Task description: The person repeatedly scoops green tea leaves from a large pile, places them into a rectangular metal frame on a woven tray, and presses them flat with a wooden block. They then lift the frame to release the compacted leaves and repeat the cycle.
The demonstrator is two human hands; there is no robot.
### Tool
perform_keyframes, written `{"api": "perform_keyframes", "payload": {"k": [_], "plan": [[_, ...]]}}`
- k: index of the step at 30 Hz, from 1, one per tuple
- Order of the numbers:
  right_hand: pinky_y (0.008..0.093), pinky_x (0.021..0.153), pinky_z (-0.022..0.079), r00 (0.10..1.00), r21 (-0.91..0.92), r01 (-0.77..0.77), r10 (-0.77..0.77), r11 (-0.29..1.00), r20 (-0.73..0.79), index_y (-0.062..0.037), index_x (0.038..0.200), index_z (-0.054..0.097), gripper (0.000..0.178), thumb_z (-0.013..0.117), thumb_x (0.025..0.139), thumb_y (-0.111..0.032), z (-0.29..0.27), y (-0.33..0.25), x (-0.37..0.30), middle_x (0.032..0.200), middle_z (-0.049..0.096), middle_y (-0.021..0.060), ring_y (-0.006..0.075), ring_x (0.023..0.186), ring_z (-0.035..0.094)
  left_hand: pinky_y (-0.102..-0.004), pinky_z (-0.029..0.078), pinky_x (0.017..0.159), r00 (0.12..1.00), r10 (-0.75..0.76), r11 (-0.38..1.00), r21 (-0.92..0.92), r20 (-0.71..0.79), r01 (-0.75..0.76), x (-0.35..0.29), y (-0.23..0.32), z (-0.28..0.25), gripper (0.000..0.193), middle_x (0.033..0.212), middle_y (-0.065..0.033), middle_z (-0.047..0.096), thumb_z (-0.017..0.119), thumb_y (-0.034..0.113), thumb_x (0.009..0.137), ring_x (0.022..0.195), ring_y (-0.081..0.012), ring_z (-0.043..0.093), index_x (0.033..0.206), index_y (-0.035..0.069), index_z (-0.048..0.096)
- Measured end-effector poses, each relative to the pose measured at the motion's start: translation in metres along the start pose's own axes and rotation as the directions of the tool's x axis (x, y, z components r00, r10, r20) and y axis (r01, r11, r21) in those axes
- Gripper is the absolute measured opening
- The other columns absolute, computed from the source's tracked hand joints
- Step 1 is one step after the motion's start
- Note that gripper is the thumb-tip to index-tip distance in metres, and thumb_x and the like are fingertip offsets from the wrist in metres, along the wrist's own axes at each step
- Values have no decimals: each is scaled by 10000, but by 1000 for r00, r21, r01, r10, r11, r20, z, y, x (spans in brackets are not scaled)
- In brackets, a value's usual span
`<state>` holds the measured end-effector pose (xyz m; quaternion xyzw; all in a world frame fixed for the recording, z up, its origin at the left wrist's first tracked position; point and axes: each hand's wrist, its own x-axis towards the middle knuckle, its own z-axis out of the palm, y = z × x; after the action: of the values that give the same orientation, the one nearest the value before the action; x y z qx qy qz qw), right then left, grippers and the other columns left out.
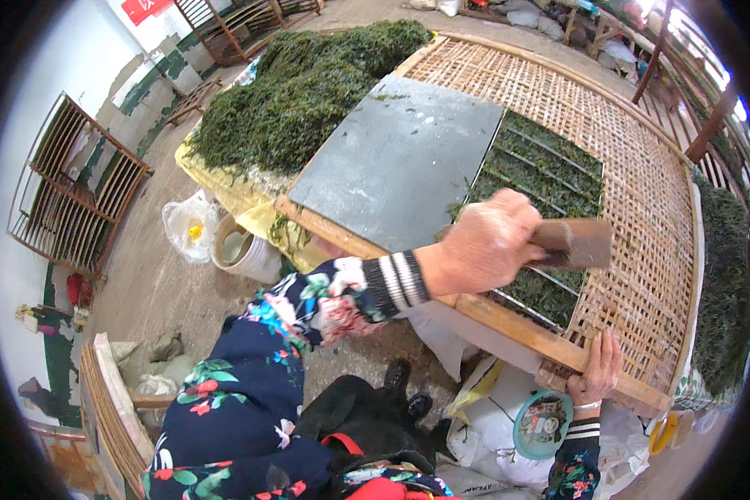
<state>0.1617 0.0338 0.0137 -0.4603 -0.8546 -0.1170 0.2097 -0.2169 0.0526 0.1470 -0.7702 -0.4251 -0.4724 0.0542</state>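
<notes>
Over the bamboo tray (642, 192), your left hand (485, 242) is closed around a wooden block (577, 242), held just above the leaf-filled frame (550, 192) that lies on the tray. Your right hand (596, 371) grips the tray's near wooden rail, fingers curled over the edge. A grey slab (400, 158) lies on the tray left of the frame, touching it or nearly so. A leaf pile (300, 92) sits beyond the slab, off the tray's far left end. A white bucket (242, 250) stands on the floor below the tray's left corner, and bags (508, 417) lie under its near rail.

Risks, judging from this: the block is held near one end, so a hard press could tip it and gouge the leaf layer unevenly. The tray overhangs whatever supports it, which I can't see; pushing down near the rail could rock it, and your right hand is the only visible brace. Fingers over that rail could get pinched if the tray shifts. Loose leaves near the frame's edge could be swept off onto the bags. The slab could slide if the tray tilts.
</notes>
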Motion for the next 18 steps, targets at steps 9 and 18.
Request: {"api": "perform_keyframes", "payload": {"k": [9, 18], "plan": [[539, 1075, 404, 1000, 9, 13, -14, 1000, 22, 38, 1288, 585, 576, 608, 744, -149, -2, 2, 2, 1381, 562, 226, 437, 1268, 529, -461, 479, 798, 906, -360, 828, 524, 221, 200, -19, -68, -65, 306, 940, -149, 584, 775, 132, 721, 961, -370, 576, 943, 58, 579], [490, 1056, 412, 1000, 4, 1, -1, 1000, -17, -12, 1265, 625, 621, 589, 662, -155, -8, 0, 1, 1383, 567, 162, 371, 1279, 524, -443, 432, 799, 857, 87, 990, 55, 508, -134, -52, 7, 1, 293, 904, -75, 583, 793, 145, 664, 920, -298, 563, 912, 66, 659]]}}
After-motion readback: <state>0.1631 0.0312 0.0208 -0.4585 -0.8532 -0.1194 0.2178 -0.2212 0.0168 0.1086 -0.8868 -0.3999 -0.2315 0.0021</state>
